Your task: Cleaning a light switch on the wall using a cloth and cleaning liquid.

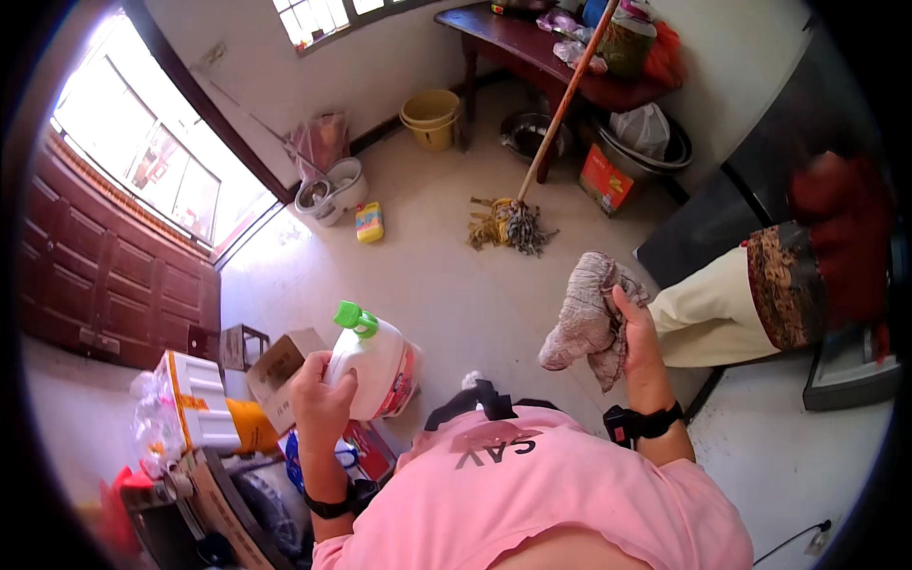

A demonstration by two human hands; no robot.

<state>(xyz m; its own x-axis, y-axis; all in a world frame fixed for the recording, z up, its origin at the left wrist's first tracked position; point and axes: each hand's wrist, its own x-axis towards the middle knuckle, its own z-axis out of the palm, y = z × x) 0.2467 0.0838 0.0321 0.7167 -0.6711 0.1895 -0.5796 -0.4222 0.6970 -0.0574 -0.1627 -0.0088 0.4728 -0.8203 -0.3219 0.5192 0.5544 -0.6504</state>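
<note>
Left hand (321, 385): While its fingers curl round the left side of the jug, the thumb lies bent against it; the grip is snug, though some fingertips are hidden.
Jug (375, 369): white, with a label at its lower right; held left of centre in the frame, above the floor (456, 313).
Green cap (355, 319): on the jug's top, toward the upper left.
Right hand (642, 337): thumb over the cloth's near side, the fingers mostly hidden behind it, so the cloth is pinched between.
Cloth (587, 318): greyish and crumpled, right of centre, hanging loosely, well apart from the jug.
Straps (655, 423): black, one round each wrist.
Shirt (570, 484): pink, filling the bottom centre.
Mop (513, 226): strands on the floor at upper centre, its stick slanting up to the right.
Yellow bucket (430, 128): upper centre, near the wall.
White bucket (332, 197): upper left, just beside a yellow pack (370, 221).
Worktop (508, 40): dark red, upper right, carrying bags; a metal basin (534, 136) sits below.
Orange box (604, 180): upper right, on the floor.
Door (119, 275): brown, left edge.
Carton (278, 369): left of the left hand, near a white crate (201, 404).
</note>
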